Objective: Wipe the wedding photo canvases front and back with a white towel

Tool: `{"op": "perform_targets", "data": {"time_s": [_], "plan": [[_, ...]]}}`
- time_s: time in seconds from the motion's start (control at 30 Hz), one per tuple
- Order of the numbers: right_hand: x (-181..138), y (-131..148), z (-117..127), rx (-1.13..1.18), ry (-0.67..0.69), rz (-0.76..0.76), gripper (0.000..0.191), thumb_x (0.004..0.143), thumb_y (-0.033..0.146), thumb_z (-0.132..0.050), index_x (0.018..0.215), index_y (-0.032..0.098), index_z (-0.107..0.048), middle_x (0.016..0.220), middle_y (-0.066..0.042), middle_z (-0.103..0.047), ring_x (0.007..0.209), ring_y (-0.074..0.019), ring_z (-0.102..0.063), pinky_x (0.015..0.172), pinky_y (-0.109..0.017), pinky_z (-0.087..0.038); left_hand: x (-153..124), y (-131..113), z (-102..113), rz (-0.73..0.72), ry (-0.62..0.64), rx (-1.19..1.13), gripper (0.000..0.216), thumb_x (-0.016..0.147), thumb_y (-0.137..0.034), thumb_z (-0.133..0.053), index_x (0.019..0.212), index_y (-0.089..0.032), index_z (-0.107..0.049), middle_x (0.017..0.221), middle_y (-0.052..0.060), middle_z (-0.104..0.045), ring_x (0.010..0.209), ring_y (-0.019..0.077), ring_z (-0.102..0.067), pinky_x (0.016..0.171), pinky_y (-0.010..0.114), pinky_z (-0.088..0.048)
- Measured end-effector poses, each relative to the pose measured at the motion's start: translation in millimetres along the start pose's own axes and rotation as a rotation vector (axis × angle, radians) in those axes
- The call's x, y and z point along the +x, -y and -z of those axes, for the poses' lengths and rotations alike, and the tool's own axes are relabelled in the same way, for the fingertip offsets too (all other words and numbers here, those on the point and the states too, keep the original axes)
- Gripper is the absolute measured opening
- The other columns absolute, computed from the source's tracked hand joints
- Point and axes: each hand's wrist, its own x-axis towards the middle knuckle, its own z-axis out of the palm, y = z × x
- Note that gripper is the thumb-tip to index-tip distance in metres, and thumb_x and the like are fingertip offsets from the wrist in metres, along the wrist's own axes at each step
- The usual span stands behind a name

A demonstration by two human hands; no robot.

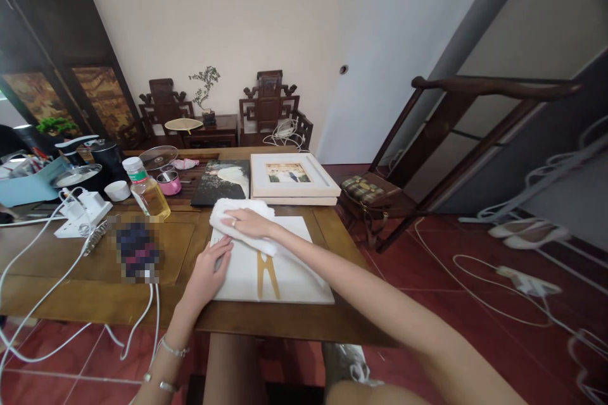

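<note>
A white album or book with a gold mark (280,278) lies on the wooden table (95,291) in front of me. My left hand (209,269) rests flat on its left edge, fingers stretched out. My right hand (249,223) presses flat on a folded white cloth (237,212) lying across the book's top edge, with a ring on one finger.
Behind the book lie a white framed photo (292,174) and a dark photo print (223,180). A bottle of yellow liquid (147,190), pink cup (168,182), white bowl (116,190), power strip with white cables (83,212) and pots stand left. A wooden chair (380,193) stands right.
</note>
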Motion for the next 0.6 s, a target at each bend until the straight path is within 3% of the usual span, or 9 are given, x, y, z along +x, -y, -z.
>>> {"op": "perform_targets", "data": {"time_s": [0.1,0.2,0.37,0.43,0.6], "plan": [[6,1,-4,0.045,-0.014,0.003,0.04,0.093,0.039,-0.03,0.099,0.016,-0.062,0.105,-0.003,-0.065,0.1,-0.0207,-0.056,0.089,-0.028,-0.037,0,1,0,-0.002,-0.004,0.004,0.034,0.087,-0.028,-0.042,0.108,-0.015,-0.065,0.122,0.01,-0.06,0.12,0.0235,-0.05,0.107,0.044,-0.032],[-9,-9,3,0.079,-0.03,-0.05,0.039,0.092,0.041,-0.033,0.094,0.017,-0.064,0.101,-0.005,-0.067,0.094,-0.0212,-0.059,0.086,-0.03,-0.04,0,0,1,-0.003,0.004,-0.01,0.034,0.087,-0.028,-0.042,0.109,-0.016,-0.064,0.124,0.01,-0.059,0.121,0.0229,-0.049,0.108,0.045,-0.031],[-66,-43,33,0.097,-0.128,-0.209,0.045,0.09,0.05,-0.032,0.105,0.02,-0.062,0.12,-0.007,-0.06,0.109,-0.0252,-0.053,0.097,-0.039,-0.035,-1,0,0,0.005,0.017,-0.027,0.032,0.087,-0.027,-0.042,0.109,-0.019,-0.065,0.126,0.008,-0.058,0.122,0.0225,-0.049,0.108,0.047,-0.029],[-91,-51,42,0.08,-0.174,-0.274,0.049,0.089,0.053,-0.032,0.104,0.018,-0.063,0.119,-0.009,-0.06,0.112,-0.0286,-0.051,0.099,-0.044,-0.033,-2,1,-1,0.0,0.014,-0.035,0.031,0.087,-0.027,-0.043,0.108,-0.019,-0.065,0.126,0.008,-0.057,0.122,0.0225,-0.049,0.108,0.047,-0.029],[-147,-34,39,0.027,-0.158,-0.379,0.051,0.086,0.058,-0.034,0.099,0.02,-0.065,0.119,-0.008,-0.06,0.124,-0.0334,-0.039,0.102,-0.049,-0.027,-1,3,-3,-0.008,0.002,-0.027,0.032,0.087,-0.026,-0.042,0.109,-0.018,-0.064,0.125,0.01,-0.058,0.121,0.0225,-0.049,0.108,0.047,-0.029]]}}
